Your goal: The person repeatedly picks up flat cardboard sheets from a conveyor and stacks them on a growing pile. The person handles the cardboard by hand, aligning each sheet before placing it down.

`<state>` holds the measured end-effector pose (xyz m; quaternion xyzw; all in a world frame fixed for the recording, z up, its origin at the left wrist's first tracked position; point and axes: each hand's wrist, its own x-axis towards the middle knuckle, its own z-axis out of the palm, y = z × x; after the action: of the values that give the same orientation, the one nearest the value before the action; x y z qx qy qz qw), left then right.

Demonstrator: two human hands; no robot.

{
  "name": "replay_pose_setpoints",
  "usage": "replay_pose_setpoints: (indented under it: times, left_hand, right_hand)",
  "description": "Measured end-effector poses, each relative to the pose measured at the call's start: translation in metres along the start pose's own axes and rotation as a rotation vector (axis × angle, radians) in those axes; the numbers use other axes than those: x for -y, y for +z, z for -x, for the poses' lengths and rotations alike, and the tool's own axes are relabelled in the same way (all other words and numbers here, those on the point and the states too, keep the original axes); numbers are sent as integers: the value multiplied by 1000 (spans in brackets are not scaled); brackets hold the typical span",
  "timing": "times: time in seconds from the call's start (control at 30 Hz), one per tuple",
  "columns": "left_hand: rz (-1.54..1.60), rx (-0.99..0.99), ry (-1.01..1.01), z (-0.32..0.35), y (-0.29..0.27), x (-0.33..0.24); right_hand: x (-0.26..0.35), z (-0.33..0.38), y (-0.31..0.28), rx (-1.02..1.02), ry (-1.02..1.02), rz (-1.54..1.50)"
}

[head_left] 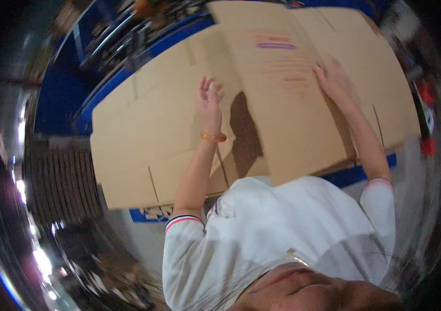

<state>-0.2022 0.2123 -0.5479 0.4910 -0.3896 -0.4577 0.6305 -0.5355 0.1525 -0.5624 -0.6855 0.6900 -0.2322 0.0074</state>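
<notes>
A large flattened cardboard box point(153, 119) spreads out in front of me, with slits along its near edge. Its raised middle panel point(288, 129) bears faint red lines and a purple mark. Over the left part of the cardboard is my left hand point(210, 96), fingers apart and loosely bent, holding nothing. I cannot tell whether it touches the sheet. My right hand point(334, 80) rests on the cardboard just right of the middle panel, fingers spread and slightly smeared by motion. A dark shadow falls between the left forearm and the panel.
Under the cardboard lies a blue surface point(345, 177), its edge showing at the front. Beyond the far left edge stands a blue bin point(59, 106) near a pile of metal parts point(122, 39). A dark ribbed stack point(59, 179) is at the left; red objects point(427, 93) are at the right.
</notes>
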Motion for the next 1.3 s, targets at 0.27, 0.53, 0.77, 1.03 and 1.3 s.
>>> replay_pose_setpoints:
  times: [0.27,0.53,0.77,1.03,1.3]
  left_hand:
    - [-1276,-1448,-298,111,-408,-17]
    - [-34,-1109,249,163,-595,-31]
    - [235,-816,211,163,-437,-129]
    - [-498,-844,550,185,-201,-149]
    - [-806,-809,328,183,-180,-102]
  right_hand:
    - [-7,195,-79,68,-507,-236]
    - [5,199,-62,-136,-598,-219]
    - [-45,218,-43,-702,206,-978]
    - [-96,174,17,-565,-52,-554]
    - [-123,170,13,-603,-257,-211]
